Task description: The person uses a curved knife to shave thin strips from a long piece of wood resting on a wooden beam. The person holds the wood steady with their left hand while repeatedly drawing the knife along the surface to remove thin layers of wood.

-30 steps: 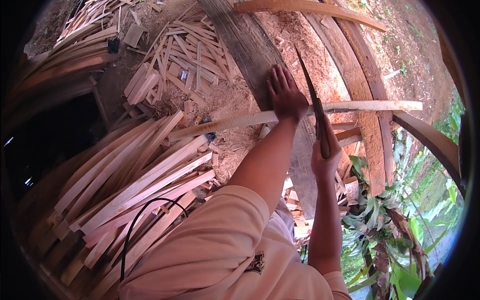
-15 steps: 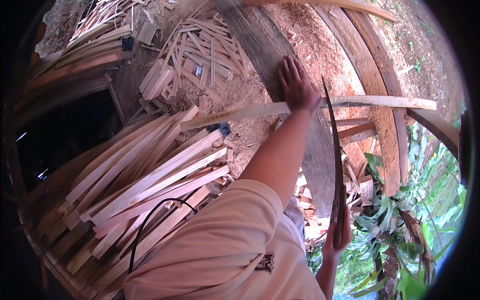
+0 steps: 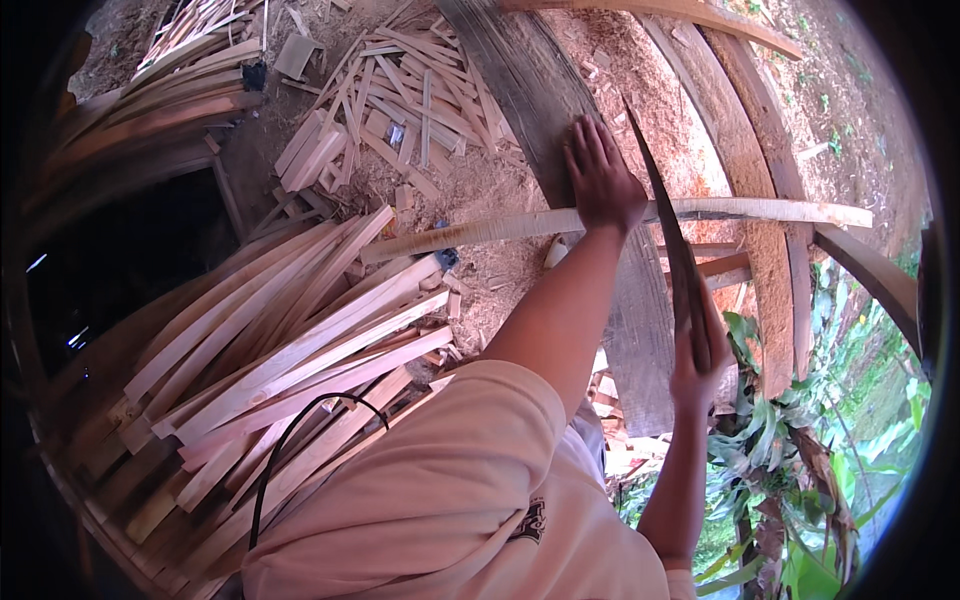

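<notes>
My left hand (image 3: pixel 607 180) lies on a long, pale wooden strip (image 3: pixel 480 234), its fingers stretched out toward a wide, weathered grey plank (image 3: pixel 525 85). The strip runs crosswise over that plank. In my right hand (image 3: pixel 703 350) is the handle end of a handsaw (image 3: pixel 668 225), with the fingers wrapped round it. The dark, tapering blade points away from me and crosses the strip just right of my left hand. How the saw's teeth meet the wood is too fine to make out.
Cut wooden strips (image 3: pixel 320 340) are stacked at left, beside a dark opening (image 3: pixel 130 260). Loose offcuts (image 3: pixel 400 100) lie on sawdust beyond. Long boards (image 3: pixel 725 130) stretch along the right, near green plants (image 3: pixel 770 440). A black cable (image 3: pixel 290 440) loops by my left sleeve.
My right hand has pushed the saw forward, away from me, so the blade tip sits farther along. My left hand stays on the strip.
</notes>
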`<state>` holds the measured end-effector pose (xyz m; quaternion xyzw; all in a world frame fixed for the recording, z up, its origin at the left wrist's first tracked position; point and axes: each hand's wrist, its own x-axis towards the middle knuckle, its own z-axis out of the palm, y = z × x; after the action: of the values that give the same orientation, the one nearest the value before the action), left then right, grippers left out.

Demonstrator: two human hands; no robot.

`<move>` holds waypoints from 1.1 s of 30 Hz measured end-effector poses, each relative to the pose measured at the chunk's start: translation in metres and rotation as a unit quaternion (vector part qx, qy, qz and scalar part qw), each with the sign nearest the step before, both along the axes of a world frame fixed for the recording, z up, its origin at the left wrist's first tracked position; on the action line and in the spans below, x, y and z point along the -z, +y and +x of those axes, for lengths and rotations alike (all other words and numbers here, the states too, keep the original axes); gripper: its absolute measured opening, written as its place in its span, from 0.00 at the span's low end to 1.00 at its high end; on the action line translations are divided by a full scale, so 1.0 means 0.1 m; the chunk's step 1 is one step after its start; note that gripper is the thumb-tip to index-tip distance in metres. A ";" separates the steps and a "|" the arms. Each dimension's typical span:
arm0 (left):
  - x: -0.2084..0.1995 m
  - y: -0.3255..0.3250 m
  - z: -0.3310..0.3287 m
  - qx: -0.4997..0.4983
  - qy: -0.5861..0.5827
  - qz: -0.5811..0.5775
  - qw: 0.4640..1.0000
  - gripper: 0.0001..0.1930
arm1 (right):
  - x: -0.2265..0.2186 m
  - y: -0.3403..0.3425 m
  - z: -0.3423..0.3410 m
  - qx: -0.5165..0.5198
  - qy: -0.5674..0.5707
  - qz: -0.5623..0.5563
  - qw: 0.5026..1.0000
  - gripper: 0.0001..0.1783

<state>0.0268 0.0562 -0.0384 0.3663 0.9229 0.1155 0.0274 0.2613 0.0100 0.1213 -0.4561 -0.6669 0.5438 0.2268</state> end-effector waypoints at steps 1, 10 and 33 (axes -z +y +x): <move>-0.01 -0.02 0.06 0.003 -0.009 -0.010 1.000 0.45 | 0.18 0.11 -0.24 0.013 0.015 -0.060 0.998 0.36; -0.03 -0.07 0.04 0.002 0.001 -0.026 1.000 0.45 | 0.33 -0.04 -0.38 0.049 -0.068 -0.082 0.993 0.28; 0.06 -0.07 0.11 0.009 0.023 -0.038 0.999 0.44 | 0.40 -0.15 -0.12 0.045 -0.048 -0.021 0.998 0.17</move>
<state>0.0381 0.0493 -0.0444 0.3757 0.9237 0.0717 0.0208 0.2494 -0.0046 0.0809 -0.5155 -0.6445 0.5245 0.2094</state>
